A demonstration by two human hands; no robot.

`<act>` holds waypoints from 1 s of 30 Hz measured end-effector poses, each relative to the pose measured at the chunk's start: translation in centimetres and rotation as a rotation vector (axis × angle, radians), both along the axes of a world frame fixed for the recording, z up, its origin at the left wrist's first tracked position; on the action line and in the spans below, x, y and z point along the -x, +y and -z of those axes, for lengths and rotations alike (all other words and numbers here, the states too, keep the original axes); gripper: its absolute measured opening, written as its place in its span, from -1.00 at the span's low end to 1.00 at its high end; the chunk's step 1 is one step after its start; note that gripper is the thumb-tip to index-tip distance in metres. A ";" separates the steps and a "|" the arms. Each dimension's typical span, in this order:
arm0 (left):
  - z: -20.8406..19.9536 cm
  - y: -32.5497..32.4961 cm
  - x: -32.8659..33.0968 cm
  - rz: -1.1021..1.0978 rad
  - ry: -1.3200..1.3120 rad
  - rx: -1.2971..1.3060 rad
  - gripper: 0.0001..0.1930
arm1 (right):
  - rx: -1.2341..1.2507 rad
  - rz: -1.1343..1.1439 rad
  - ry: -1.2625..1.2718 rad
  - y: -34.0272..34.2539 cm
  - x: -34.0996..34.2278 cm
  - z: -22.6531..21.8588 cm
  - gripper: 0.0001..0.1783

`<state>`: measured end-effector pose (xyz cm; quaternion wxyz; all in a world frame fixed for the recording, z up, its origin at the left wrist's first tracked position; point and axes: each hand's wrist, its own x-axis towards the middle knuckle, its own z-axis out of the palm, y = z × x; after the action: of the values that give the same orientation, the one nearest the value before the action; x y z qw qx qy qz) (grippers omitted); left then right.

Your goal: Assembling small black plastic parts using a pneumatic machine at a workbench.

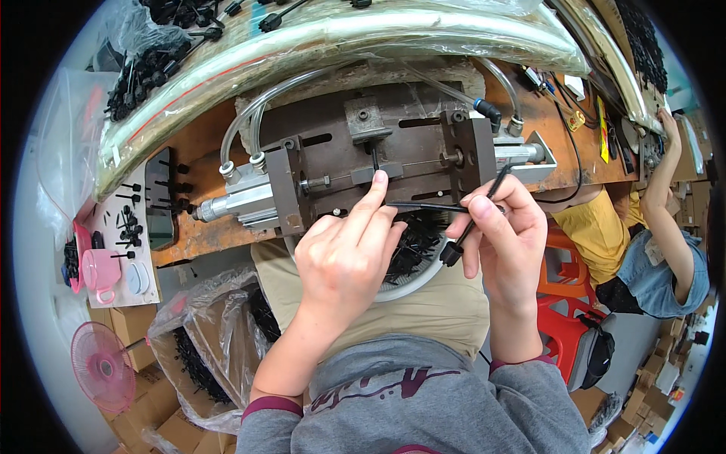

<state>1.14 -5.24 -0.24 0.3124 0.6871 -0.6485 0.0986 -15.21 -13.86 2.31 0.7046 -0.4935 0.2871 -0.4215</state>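
Grey sweatshirt with maroon cuffs [439,393] lies nearest. Left hand [344,261] stretches its index finger to a small dark metal block [364,176] in a brown steel fixture [414,144]; its other fingers are curled, and whether they grip something, I cannot tell. Right hand [507,234], nearly closed, pinches a thin black knobbed rod [467,231] before the fixture; a second straight black rod [427,205] extends from its fingers toward the left hand.

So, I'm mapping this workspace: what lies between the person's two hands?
In the head view, a slim black rod and, lower down, black parts in a white-rimmed container.
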 end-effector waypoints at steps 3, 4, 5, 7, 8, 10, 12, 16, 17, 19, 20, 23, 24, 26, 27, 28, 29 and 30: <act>-0.1 0.4 0.0 0.060 0.091 0.036 -0.66 | -0.012 0.023 -0.015 0.0 0.0 0.2 -0.91; -0.2 0.9 0.1 0.124 0.126 0.079 -0.65 | -0.020 0.027 -0.017 0.0 0.0 0.2 -0.92; -0.4 1.5 0.5 0.187 0.162 0.122 -0.65 | -0.046 -0.003 -0.036 0.0 0.0 0.3 -0.92; -1.1 2.2 1.5 0.295 0.279 0.214 -0.60 | -0.103 -0.064 -0.072 0.5 -0.2 0.5 -0.92; -1.0 2.2 2.0 0.347 0.322 0.225 -0.61 | -0.126 -0.098 -0.090 0.8 -0.4 0.5 -0.91; -1.0 2.5 1.6 0.356 0.292 0.190 -0.57 | -0.156 -0.150 -0.079 1.1 -0.6 0.6 -0.93; -1.5 2.8 1.5 0.327 0.342 0.172 -0.59 | -0.113 -0.118 -0.053 1.2 -0.6 0.6 -0.89; -1.9 3.4 1.2 0.253 0.385 0.202 -0.63 | 0.219 0.192 0.009 1.1 -0.1 1.1 -0.80; -1.7 3.3 1.3 0.176 0.367 0.189 -0.66 | 0.295 0.251 -0.009 0.8 0.2 1.3 -0.81; -0.9 2.5 0.7 0.124 0.229 0.129 -0.67 | 0.405 0.295 -0.043 0.4 1.0 1.7 -0.82; -0.5 2.1 0.4 0.099 0.160 0.098 -0.68 | 0.419 0.296 -0.017 0.5 0.8 1.6 -0.82; 0.4 1.1 0.2 0.072 0.054 0.066 -0.70 | 0.473 0.206 0.020 0.8 0.9 1.5 -0.75; 0.5 1.0 0.1 0.064 0.022 0.049 -0.70 | 0.492 0.193 0.009 0.8 0.9 1.5 -0.73; 0.1 0.8 0.1 0.037 0.000 -0.005 -0.71 | 0.531 0.166 -0.013 0.9 0.8 1.6 -0.68; -0.1 0.7 0.1 0.028 -0.009 -0.032 -0.71 | 0.474 0.132 -0.041 1.0 1.0 1.6 -0.56; -0.1 0.5 0.0 0.047 -0.005 -0.011 -0.73 | 0.477 0.117 -0.062 1.1 1.0 1.4 -0.54; -0.2 0.3 -0.3 0.066 -0.001 0.009 -0.75 | 0.479 0.103 -0.083 1.2 0.9 1.2 -0.52; -0.2 0.2 -0.4 0.084 0.002 0.029 -0.76 | 0.481 0.087 -0.105 1.3 0.7 1.1 -0.50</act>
<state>1.59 -5.06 -0.08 0.3267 0.6550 -0.6748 0.0942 -15.95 -12.53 1.17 0.5620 -0.6115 0.1625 -0.5327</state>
